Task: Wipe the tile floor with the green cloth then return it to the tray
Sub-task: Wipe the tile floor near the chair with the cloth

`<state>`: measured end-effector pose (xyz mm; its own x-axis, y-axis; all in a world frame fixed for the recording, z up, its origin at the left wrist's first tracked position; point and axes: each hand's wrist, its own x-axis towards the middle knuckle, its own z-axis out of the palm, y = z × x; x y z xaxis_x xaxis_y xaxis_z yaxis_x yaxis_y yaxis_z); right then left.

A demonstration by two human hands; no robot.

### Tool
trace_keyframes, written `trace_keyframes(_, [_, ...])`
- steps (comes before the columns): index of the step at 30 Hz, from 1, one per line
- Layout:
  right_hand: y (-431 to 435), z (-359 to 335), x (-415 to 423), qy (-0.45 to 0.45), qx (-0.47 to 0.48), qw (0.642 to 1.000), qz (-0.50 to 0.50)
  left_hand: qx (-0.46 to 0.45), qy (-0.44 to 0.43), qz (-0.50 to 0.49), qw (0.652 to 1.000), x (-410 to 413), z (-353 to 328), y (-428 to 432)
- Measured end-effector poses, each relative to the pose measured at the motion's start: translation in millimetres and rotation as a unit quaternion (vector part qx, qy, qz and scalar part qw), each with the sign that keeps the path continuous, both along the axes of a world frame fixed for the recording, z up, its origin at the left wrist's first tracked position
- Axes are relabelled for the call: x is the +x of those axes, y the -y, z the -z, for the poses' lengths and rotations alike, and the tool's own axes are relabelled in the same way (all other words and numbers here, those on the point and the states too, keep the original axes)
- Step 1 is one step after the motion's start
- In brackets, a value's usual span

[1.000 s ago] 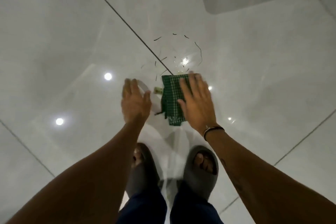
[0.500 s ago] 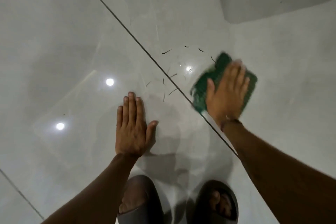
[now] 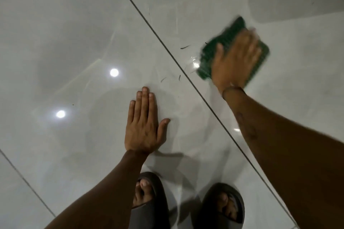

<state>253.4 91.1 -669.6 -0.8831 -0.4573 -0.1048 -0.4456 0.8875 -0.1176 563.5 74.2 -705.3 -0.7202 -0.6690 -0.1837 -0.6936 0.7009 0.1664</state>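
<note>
Green cloth, folded into a flat pad, lies on the glossy grey tile floor at the upper right, on the far side of a dark grout line that runs diagonally from the top centre down to the lower right. The right hand lies palm-down on top of the pad, fingers stretched out and spread toward the far edge and thumb angled out to the left. It presses the cloth rather than clutching it. Both hand and cloth are smeared with blur, so the exact lie of the fingertips cannot be told. The right forearm reaches in from the lower right corner, nearly straight, and a thin band circles its wrist. The left hand is planted flat on the floor on the near side of the grout line, well apart from the cloth. Its four fingers are straight and held close together, pointing away from the body, its thumb is splayed to the right, and it holds nothing. Its forearm rises from the lower left edge. A few thin dark slivers of debris lie on the tile between the hands, close to the grout line and just left of the cloth. Two round light reflections shine on the tile at left. Two feet in dark open-toed slippers stand at the bottom.
</note>
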Motion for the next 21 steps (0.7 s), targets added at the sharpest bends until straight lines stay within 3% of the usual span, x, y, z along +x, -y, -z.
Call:
trace_keyframes(2, [43, 3, 25, -0.001, 0.005, 0.991, -0.135, 0.006, -0.002, -0.005, 1.000, -1, -4, -1])
trace_keyframes(4, [34, 6, 71, 0.006, 0.025, 0.940, -0.341, 0.009, -0.014, -0.008, 1.000, -1, -6, 1])
trace_keyframes(6, [-22, 6, 97, 0.025, 0.042, 0.900, -0.432, 0.013, -0.030, -0.009, 0.999, -1, -8, 3])
trace_keyframes(8, [-78, 7, 80, 0.034, 0.040, 0.920, -0.387, 0.010, -0.028, -0.009, 1.000, 1, -8, 5])
trace_keyframes(10, [-98, 6, 39, 0.035, 0.046, 0.965, -0.255, 0.008, -0.015, -0.003, 1.000, 2, -7, 5])
trace_keyframes(12, [-72, 3, 2, 0.017, 0.034, 0.994, -0.101, 0.004, -0.006, -0.001, 1.000, 2, -4, 5])
trace_keyframes(14, [-21, -2, -17, 0.006, 0.006, 1.000, -0.016, 0.007, 0.000, -0.001, 1.000, 3, -3, 4])
trace_keyframes(16, [26, -2, -7, 0.011, -0.010, 0.999, -0.044, 0.004, 0.003, 0.001, 1.000, 3, -4, 4])
trace_keyframes(18, [46, 3, 28, 0.020, -0.012, 0.984, -0.177, -0.001, 0.005, 0.000, 1.000, 2, -3, 3])
trace_keyframes(21, [1, 7, 83, 0.034, 0.012, 0.915, -0.401, -0.005, 0.002, 0.003, 1.000, 3, -2, 3])
